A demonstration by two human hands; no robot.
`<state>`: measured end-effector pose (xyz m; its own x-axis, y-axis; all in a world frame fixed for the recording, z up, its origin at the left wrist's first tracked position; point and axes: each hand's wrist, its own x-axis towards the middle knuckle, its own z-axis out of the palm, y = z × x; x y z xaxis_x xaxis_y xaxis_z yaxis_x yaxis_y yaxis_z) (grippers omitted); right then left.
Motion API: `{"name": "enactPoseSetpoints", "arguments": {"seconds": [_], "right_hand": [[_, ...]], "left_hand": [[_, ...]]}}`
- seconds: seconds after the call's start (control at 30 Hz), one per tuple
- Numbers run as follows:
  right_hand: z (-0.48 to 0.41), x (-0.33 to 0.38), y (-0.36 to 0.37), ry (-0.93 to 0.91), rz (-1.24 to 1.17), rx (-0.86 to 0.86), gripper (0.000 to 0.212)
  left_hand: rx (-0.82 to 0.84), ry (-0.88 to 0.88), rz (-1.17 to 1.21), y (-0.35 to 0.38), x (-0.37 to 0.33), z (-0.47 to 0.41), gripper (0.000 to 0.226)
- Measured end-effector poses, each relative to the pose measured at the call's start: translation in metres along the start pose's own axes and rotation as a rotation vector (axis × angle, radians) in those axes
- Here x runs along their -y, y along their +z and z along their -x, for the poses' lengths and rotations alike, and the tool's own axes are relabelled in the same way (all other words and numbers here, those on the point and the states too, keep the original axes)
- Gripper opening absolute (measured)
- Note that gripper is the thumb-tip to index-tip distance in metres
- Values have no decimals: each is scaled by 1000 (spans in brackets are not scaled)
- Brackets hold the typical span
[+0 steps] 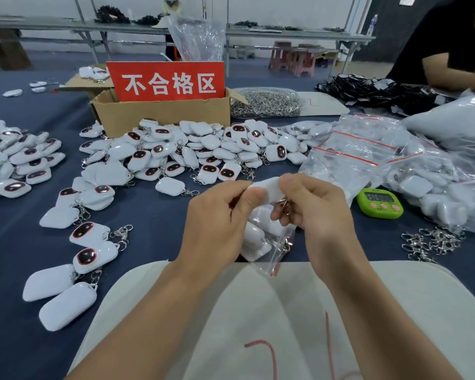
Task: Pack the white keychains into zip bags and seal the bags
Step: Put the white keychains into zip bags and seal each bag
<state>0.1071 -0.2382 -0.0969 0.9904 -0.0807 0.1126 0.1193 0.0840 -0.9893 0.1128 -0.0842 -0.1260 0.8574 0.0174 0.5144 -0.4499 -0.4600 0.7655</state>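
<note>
My left hand (217, 223) and my right hand (313, 209) meet above the near table edge and together pinch a white keychain (268, 189) at the mouth of a clear zip bag (266, 242). The bag hangs between my hands and holds several white keychains with metal clasps. Its red zip strip shows near the bottom. A big heap of loose white keychains (192, 152) lies on the blue table just beyond my hands. More keychains (74, 250) are scattered at the left.
A cardboard box (162, 111) with a red sign stands behind the heap. Empty zip bags (359, 152) and filled bags (436, 198) lie at the right. A green timer (380, 205) and loose metal clasps (431, 242) sit right. Another person's arm (455, 69) is far right.
</note>
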Motion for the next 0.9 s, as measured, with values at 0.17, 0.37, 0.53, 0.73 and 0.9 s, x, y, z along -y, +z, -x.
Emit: {"name": "enactPoseSetpoints", "arguments": {"seconds": [0.17, 0.37, 0.53, 0.73, 0.9], "right_hand": [[0, -4, 2, -30, 50, -35, 21], [-4, -2, -7, -15, 62, -209, 24], [-1, 5, -18, -23, 131, -217, 28], [2, 2, -14, 5, 260, -56, 27], [12, -15, 14, -130, 470, -11, 12]], "left_hand": [[-28, -64, 34, 0, -5, 1, 41], [72, -107, -244, 0, -14, 11, 27], [231, -72, -632, 10, -22, 19, 36], [-125, -148, -365, 3, -17, 20, 26], [-154, -12, -182, -3, -17, 20, 19]]}}
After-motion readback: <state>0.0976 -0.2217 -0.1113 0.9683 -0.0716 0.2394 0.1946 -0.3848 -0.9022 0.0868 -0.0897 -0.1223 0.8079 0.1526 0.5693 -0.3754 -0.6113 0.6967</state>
